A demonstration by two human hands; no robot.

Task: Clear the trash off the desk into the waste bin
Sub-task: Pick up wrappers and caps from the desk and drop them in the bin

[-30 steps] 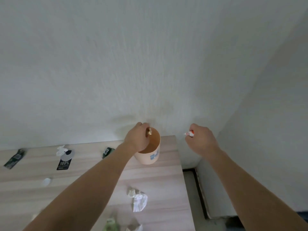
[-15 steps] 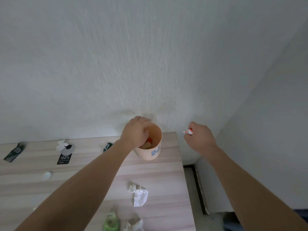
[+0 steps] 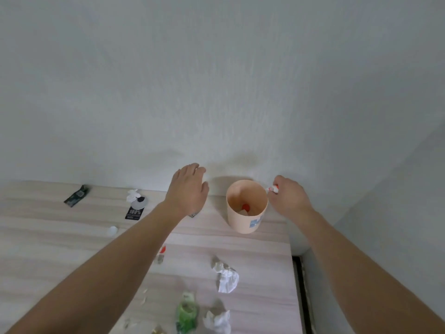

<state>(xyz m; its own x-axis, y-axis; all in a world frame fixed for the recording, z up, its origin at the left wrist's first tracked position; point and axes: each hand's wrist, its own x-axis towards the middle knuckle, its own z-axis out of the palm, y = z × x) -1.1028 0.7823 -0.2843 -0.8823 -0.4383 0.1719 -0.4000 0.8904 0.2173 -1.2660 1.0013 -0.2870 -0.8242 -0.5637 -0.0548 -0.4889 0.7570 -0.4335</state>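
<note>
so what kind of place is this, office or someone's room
Probably a plain room at home, though I can't be sure: a wood-grain desk pushed into a corner of bare white walls, a small peach waste bin standing on it, and scattered crumpled tissue and wrappers.

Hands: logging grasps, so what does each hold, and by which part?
Right hand pinches a small red-and-white tube by one end; the other end sticks out. Left hand holds nothing.

Ahead of me a pale textured wall [image 3: 216,80] rises behind everything, meeting a second wall [image 3: 397,213] at my right in a corner, and low on that side a dark gap [image 3: 304,292] runs along a strip of floor [image 3: 320,297].
</note>
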